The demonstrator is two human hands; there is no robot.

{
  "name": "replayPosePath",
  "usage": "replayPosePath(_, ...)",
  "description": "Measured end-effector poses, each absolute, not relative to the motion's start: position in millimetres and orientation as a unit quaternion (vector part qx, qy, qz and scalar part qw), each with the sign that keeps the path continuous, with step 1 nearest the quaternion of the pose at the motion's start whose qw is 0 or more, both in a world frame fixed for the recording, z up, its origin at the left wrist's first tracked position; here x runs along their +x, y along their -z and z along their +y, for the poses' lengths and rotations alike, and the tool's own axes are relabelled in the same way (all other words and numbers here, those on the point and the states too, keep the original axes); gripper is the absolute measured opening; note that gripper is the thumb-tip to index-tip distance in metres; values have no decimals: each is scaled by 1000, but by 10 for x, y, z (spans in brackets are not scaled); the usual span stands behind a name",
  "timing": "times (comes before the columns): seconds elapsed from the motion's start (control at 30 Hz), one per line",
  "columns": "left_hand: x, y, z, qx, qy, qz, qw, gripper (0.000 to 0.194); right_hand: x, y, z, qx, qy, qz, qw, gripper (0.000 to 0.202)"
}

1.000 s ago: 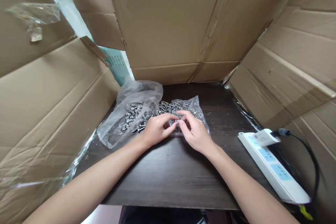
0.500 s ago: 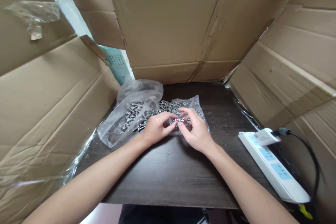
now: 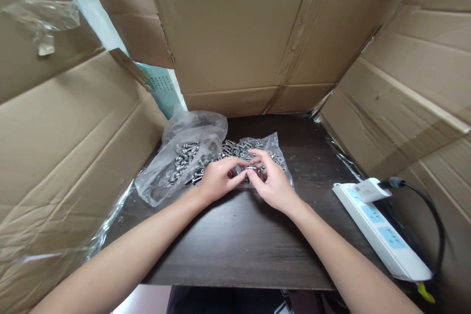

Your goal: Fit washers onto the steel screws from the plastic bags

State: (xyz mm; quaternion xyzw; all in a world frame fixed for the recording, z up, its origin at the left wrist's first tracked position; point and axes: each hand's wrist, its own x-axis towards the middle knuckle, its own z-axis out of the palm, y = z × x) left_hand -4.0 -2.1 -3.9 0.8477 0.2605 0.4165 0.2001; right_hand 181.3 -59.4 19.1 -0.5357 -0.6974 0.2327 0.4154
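- Pinched a small metal fastener [image 3: 251, 168] between thumb and fingertip in the right grip [image 3: 271, 184], with the other fingers curled loosely beyond; looked like a bolt, though too small to be sure.
- Had the left grip [image 3: 220, 177] at the opposite end, with thumb and forefinger at or against the metal; could not tell whether closed on it.
- Held the fastener between both hands, over the near part of a clear bag [image 3: 271, 141] of washers and bolts on the dark worktop [image 3: 228, 245].
- Had a larger plastic bag [image 3: 150, 189] on the left, with a pile of bolts [image 3: 186, 156] in it, and a power strip [image 3: 382, 238] well apart on the right.
- Seemed light, rigid and hardly fragile, but probably slippery on smooth metal and easily dropped.
- Suited a fingertip hold near either end, lightly pressed, without covering the middle.
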Motion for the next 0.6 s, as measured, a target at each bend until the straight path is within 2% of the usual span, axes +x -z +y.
replayPosePath(0.47,-39,49,-5,847,-411,265,206,14,1814,-150,-584,-529,-207,-708,419,45)
replayPosePath(0.6,-34,46,-16,844,-416,270,203,13,1819,-181,-579,-537,-220,-701,414,33)
